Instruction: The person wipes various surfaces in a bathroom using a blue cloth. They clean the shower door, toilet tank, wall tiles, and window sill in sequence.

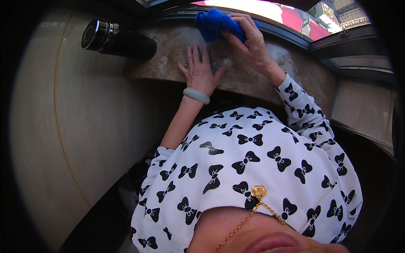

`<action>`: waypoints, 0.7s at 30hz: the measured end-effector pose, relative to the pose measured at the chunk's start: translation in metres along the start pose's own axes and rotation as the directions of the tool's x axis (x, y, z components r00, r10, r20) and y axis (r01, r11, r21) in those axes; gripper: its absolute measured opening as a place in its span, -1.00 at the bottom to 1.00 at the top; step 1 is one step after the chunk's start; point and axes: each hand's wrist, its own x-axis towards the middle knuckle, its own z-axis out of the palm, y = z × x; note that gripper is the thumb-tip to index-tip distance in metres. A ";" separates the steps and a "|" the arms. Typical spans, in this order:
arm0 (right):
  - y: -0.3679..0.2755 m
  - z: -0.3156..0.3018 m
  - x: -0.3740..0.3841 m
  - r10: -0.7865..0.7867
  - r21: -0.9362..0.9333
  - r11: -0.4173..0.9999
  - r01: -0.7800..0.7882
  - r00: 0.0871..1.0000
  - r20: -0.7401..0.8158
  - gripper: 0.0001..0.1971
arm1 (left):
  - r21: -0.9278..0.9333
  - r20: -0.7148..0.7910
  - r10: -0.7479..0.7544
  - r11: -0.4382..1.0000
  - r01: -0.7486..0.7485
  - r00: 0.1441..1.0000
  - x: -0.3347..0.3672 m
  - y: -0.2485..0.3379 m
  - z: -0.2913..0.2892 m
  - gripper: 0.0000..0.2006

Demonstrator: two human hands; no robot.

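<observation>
My left hand (199, 72) lies flat on the brown stone windowsill (168, 62), fingers spread and nothing in it. A pale green bangle (196, 95) circles that wrist. In my right hand (252, 44) is a bunched blue cloth (214, 24), gripped near the window frame at the back of the sill. Part of the cloth is hidden behind my fingers. To the left of my left hand stands a black flask (122, 41) with a shiny dark lid, close to the tiled wall.
The dark window frame (278, 30) runs along the sill's far edge. An open window sash (358, 55) is at the right, with buildings outside. A beige tiled wall (46, 109) rises on the left. A light ledge (363, 103) and a twisted cord (367, 137) lie at the right.
</observation>
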 end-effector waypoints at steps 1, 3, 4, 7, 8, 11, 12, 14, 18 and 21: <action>-0.008 0.001 -0.013 0.031 -0.014 0.999 -0.030 0.998 0.061 -0.66 | 0.026 -0.008 -0.026 0.999 0.026 1.000 -0.003 -0.004 -0.003 -0.17; -0.015 0.008 -0.034 0.171 -0.254 0.962 -0.095 0.940 0.295 -0.54 | -0.010 -0.011 -0.051 0.999 0.050 0.999 -0.007 -0.011 -0.005 -0.12; -0.015 0.011 -0.041 0.190 -0.471 0.882 0.012 0.906 0.379 -0.49 | -0.017 -0.020 -0.061 0.998 0.060 0.998 -0.008 -0.014 -0.006 -0.10; -0.009 0.014 -0.048 0.229 -0.527 0.850 0.004 0.898 0.376 -0.44 | 0.065 -0.010 -0.022 0.998 0.023 1.000 -0.010 -0.019 -0.008 -0.10; -0.005 0.015 -0.045 0.271 -0.557 0.831 -0.014 0.884 0.382 -0.45 | 0.061 -0.002 -0.012 0.998 0.012 1.000 -0.010 -0.019 -0.008 -0.10; 0.004 0.020 -0.022 0.249 -0.527 0.850 0.013 0.871 0.424 -0.44 | 0.038 -0.066 0.024 0.999 -0.022 0.998 -0.009 -0.018 -0.009 -0.15; 0.008 0.023 -0.011 0.263 -0.527 0.850 0.019 0.851 0.455 -0.44 | 0.019 -0.069 0.017 1.000 -0.015 0.997 -0.008 -0.017 -0.009 -0.17; 0.017 0.031 0.011 0.279 -0.501 0.865 0.019 0.812 0.513 -0.38 | 0.000 -0.099 0.019 1.000 -0.019 0.995 -0.005 -0.017 -0.011 -0.20; 0.032 0.047 0.042 0.292 -0.484 0.875 0.011 0.784 0.547 -0.31 | -0.132 -0.199 -0.056 0.991 0.030 0.978 0.002 -0.021 -0.021 -0.25; 0.038 0.050 0.059 0.281 -0.505 0.862 0.048 0.784 0.554 -0.28 | -0.185 -0.242 -0.094 0.981 0.049 0.966 0.006 -0.017 -0.029 -0.27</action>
